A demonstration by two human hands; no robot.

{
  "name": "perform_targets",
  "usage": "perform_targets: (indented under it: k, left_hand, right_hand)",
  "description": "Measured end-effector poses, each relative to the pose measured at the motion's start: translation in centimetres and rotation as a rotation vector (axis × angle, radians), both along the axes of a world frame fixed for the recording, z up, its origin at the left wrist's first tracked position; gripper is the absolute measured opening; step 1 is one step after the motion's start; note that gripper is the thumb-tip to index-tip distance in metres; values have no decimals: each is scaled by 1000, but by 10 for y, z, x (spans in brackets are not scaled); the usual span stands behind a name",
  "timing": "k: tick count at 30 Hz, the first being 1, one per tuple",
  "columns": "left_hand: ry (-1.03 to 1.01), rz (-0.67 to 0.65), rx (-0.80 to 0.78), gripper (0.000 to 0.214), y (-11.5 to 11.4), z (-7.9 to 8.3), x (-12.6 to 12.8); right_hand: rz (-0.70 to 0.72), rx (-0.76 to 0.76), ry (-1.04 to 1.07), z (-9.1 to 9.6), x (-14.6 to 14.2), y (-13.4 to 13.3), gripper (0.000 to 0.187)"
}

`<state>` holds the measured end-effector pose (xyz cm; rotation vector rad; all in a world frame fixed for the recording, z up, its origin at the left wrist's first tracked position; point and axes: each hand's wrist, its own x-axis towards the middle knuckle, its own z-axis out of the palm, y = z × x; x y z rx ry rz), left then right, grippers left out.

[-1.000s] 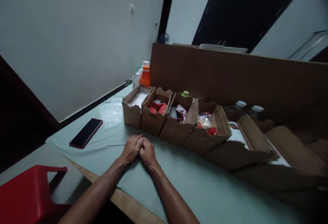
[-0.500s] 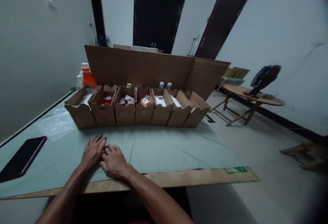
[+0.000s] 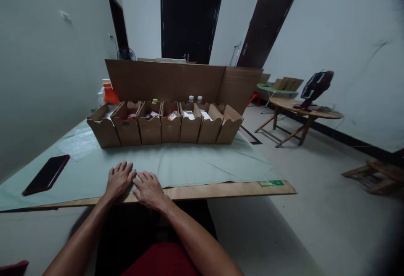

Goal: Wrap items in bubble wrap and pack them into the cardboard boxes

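My left hand (image 3: pixel 119 181) lies palm down on the pale green table cover (image 3: pixel 202 164) near the front edge, its fingers stretched out. Beside it, my right hand (image 3: pixel 148 189) rests flat too, fingertips close to the left thumb; whether they touch is unclear. Neither hand holds anything. Beyond them stands a row of several open cardboard bins (image 3: pixel 150 131). Inside, partly hidden by the bin walls, are red packets (image 3: pixel 131 116), a clear-wrapped packet (image 3: pixel 172 115) and white boxes (image 3: pixel 188 115). A dark phone with a red edge (image 3: pixel 46 176) lies left of my hands.
Behind the bins rises a cardboard screen (image 3: pixel 167 78). An orange bottle (image 3: pixel 110 94) stands at its left end, near crumpled clear plastic wrap (image 3: pixel 77 143). The table's wooden edge (image 3: pixel 221 189) runs along the front. To the right are a round wooden table (image 3: pixel 284 102) with a fan (image 3: pixel 317 86) and a wooden stool (image 3: pixel 378 175).
My view has shifted, so the bins and phone appear higher and smaller and my red clothing shows below. Both hands stay flat on the table near its edge, fingers slightly more spread.
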<state>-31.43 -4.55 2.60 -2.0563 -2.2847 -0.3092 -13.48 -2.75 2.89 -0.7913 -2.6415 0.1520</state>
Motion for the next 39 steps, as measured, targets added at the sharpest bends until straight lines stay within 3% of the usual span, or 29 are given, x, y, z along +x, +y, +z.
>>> perform_targets:
  k: [9,13,16,21,23,26,30,39]
  left_hand:
    - [22,120,-26,54,2,6,7]
    - [16,134,-33,52,3,8,8]
    - [10,133,-34,51,5,7,8]
    - [10,145,-41,53,8,4,8]
    - [21,151,-48,53,9,3,10]
    - [57,155,-64,54,10,2,11]
    - [109,145,-89,56,10,0,11]
    - [114,121,-122,60,8,-1,11]
  right_hand:
    - [-27,-61,18,-1,11,-16,43]
    - [7,-122,-4,3,27,-1,37]
    - [-93,-142,0,13,61,33,39]
    - [-384,-116,-4,32,155,106,53]
    - [-456,-114,-35,29,187,125,55]
    - [-472,-117,-80,15,214,133,53]
    - [-444,-101,-93,2,220,125,56]
    - [-444,-52,-132,5,223,123,57]
